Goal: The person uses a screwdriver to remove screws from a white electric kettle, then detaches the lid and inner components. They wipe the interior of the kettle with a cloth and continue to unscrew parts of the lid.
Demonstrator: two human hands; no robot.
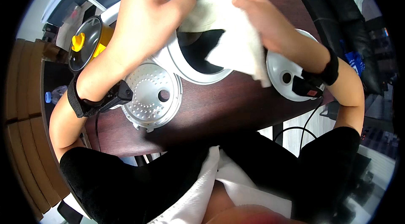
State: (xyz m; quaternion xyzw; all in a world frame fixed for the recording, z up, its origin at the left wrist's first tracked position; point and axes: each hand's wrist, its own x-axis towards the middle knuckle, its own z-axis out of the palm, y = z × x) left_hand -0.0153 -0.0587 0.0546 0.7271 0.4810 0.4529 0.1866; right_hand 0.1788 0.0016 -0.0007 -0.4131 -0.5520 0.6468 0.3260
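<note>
Wiping seemed in hand: the right hand had its grip closed on the white cloth, inside and over the edge of the white cooker body upon the worktop. The left hand was beside, its grip unclear; the next move probably called for steadying.

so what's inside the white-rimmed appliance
A white cloth, held in the right hand, lies partly across the opening of the white-rimmed appliance; a dark interior shows beside it. What the cloth covers can't be seen.
</note>
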